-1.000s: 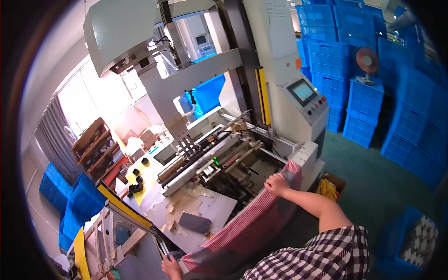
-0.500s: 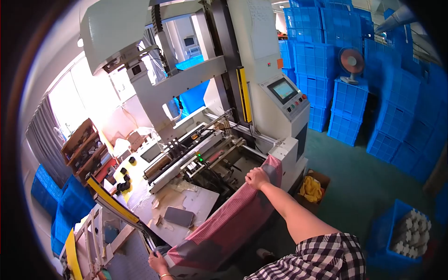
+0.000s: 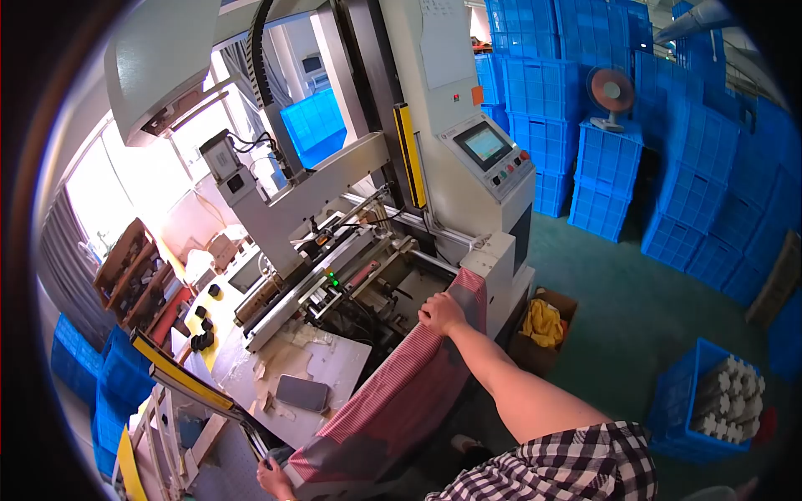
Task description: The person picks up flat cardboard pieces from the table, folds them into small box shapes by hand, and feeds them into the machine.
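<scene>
The red-and-white checked cloth is hanging along the front edge of the machine, its long axis running between two well-separated hands, the right hand clasping its upper edge, the left hand resting by its near end, grip unclear.

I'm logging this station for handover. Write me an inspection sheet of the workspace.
Surface: pale board, bearing a grey slab
Job's things: checked cloth along the machine's front edge
Clutter: torn scraps beside the slab; black blocks beyond
Hands: right hand on the cloth's top edge; left hand by its left end; grips unclear
Cables: black cable chain above the crossbar
Surroundings: blue crates, fan on one stack, box holding yellow fabric
</scene>
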{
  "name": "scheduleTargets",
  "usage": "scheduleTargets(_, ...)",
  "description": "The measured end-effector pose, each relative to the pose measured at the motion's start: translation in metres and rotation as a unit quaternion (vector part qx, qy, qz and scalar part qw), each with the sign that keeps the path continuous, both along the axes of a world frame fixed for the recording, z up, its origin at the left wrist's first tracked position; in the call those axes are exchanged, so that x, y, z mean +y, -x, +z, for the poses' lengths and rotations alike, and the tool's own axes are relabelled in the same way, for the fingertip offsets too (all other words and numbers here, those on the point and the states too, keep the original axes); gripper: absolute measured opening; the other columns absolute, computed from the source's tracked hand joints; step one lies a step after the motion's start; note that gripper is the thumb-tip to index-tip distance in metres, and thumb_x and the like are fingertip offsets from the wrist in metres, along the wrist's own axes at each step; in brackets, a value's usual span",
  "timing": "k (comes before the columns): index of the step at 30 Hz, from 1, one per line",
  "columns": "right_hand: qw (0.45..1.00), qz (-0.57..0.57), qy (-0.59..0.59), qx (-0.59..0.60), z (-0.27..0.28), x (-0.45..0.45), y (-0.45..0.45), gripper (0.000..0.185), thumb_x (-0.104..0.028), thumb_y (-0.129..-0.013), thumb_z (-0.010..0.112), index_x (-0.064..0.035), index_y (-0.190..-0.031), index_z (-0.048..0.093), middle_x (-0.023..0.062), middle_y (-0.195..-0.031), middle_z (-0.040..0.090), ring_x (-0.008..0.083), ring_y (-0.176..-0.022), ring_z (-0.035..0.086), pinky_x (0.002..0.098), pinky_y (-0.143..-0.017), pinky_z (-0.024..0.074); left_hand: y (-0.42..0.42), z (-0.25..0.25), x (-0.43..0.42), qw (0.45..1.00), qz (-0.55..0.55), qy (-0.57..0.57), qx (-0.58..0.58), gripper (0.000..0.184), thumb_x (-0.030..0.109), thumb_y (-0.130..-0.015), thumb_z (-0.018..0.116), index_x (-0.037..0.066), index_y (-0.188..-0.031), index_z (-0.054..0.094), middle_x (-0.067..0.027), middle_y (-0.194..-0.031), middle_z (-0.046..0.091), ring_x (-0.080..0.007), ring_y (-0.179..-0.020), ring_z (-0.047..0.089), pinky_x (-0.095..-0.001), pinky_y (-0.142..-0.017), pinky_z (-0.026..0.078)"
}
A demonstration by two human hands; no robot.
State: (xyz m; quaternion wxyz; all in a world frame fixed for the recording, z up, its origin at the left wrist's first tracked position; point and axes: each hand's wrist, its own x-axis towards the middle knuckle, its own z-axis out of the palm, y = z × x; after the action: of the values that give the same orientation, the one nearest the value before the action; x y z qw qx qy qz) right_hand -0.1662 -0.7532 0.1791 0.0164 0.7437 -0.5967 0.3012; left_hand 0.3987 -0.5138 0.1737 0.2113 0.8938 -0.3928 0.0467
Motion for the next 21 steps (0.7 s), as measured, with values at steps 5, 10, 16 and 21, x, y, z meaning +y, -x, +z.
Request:
scheduleTargets(5,1.0,0.007,0.006,-0.008,-0.003,-0.002,0.001,0.029,-0.033,-0.087,0.056,-0.0109,-0.074,0.07,0.0047,-0.082,0.066,0.0245,-0.092,0.06,0.0385,-0.092,0.0421,0.0,0.0,0.002,1.0,-0.011,0.02,0.002,0.04,0.035,-0.09,0.06,0.001,-0.111,0.067,-0.0201,-0.111,0.068,-0.0376,-0.103,0.063,-0.0452,-0.09,0.048)
scheduleTargets(10,1.0,0.01,0.018,-0.003,-0.002,-0.002,0.002,0.029,-0.034,-0.086,0.057,-0.0111,-0.073,0.07,0.005,-0.08,0.066,0.0248,-0.089,0.061,0.0387,-0.09,0.0435,-0.009,-0.013,0.001,0.999,-0.005,0.043,-0.024,0.04,0.034,-0.091,0.059,0.0,-0.109,0.067,-0.0213,-0.108,0.068,-0.0387,-0.1,0.064,-0.0447,-0.088,0.049)
scheduleTargets(16,0.999,0.012,0.043,-0.008,-0.005,-0.003,0.002,0.029,-0.034,-0.086,0.057,-0.0111,-0.072,0.069,0.0048,-0.079,0.066,0.0247,-0.087,0.061,0.0385,-0.089,0.0444,-0.006,-0.012,0.001,0.999,-0.004,0.044,-0.031,0.04,0.034,-0.091,0.059,0.0,-0.109,0.067,-0.0221,-0.108,0.068,-0.0395,-0.099,0.064,-0.0447,-0.088,0.049)
scheduleTargets(21,1.0,0.009,0.02,-0.002,0.002,-0.001,0.0,0.032,-0.035,-0.086,0.057,-0.0103,-0.071,0.07,0.0056,-0.08,0.067,0.0247,-0.089,0.062,0.0385,-0.09,0.0445,-0.013,-0.018,0.0,0.999,0.002,0.04,-0.029,0.042,0.036,-0.092,0.06,-0.002,-0.108,0.067,-0.0222,-0.107,0.069,-0.0376,-0.099,0.065,-0.044,-0.088,0.049)
